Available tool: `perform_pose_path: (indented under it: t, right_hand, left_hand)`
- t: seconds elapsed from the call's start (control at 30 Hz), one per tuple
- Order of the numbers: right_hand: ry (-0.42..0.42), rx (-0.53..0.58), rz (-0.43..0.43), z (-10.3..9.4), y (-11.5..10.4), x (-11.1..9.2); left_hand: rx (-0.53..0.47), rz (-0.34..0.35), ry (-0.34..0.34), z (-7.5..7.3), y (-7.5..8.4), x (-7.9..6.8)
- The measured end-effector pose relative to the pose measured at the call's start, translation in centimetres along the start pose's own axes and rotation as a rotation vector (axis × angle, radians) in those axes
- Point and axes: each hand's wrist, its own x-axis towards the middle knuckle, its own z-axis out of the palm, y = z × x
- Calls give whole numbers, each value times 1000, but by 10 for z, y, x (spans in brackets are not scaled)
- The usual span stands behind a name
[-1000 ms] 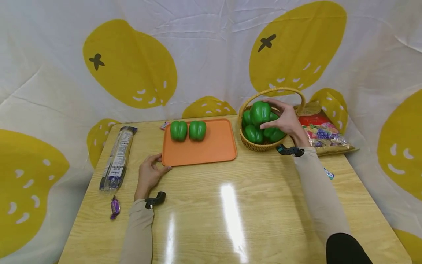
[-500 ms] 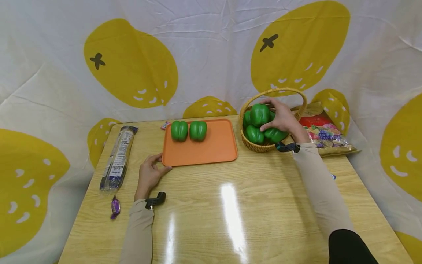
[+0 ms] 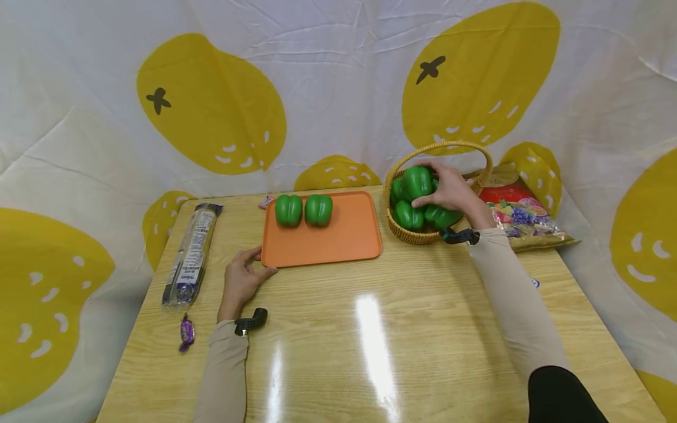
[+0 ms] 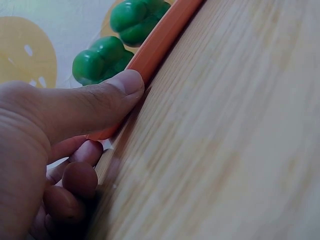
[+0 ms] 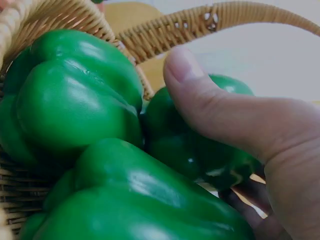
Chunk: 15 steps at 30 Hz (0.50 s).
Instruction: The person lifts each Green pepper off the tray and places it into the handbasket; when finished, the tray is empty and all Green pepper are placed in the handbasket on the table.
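Observation:
In the head view, my right hand [image 3: 455, 189] grips a green bell pepper [image 3: 417, 182] at the top of a heap in the wicker basket [image 3: 415, 236]. The right wrist view has the thumb [image 5: 220, 107] across that pepper, its far fingers mostly hidden; other bell peppers [image 5: 80, 100] sit close beside it. At the orange tray [image 3: 344, 239], my left hand [image 3: 241, 286] holds the near left corner, thumb on the rim [image 4: 165, 37] and fingers curled at the side. Two green bell peppers, one left [image 3: 288, 210] and one right [image 3: 319, 210], lie side by side at the tray's back left.
The basket's tall handle [image 3: 449, 143] arches over the right hand. A bag with fruit pictures [image 3: 520, 214] lies right of the basket. On the left are a long plastic-wrapped packet [image 3: 194, 252] and a purple-wrapped candy [image 3: 187, 333]. A small pink wrapper [image 3: 265, 201] lies behind the tray.
My right hand has lowered slightly with its pepper over the basket, then barely moved. The left hand stays at the tray corner.

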Motion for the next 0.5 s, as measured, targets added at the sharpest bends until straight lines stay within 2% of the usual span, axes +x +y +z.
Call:
perform_pose_path:
  t: [0.2, 0.5]
  right_hand:
    - [46, 5, 13, 6, -1, 10]
    - [-10, -3, -66, 7, 0, 6]
  left_hand:
    - [3, 4, -10, 0, 1, -1]
    - [-4, -12, -22, -1, 1, -2]
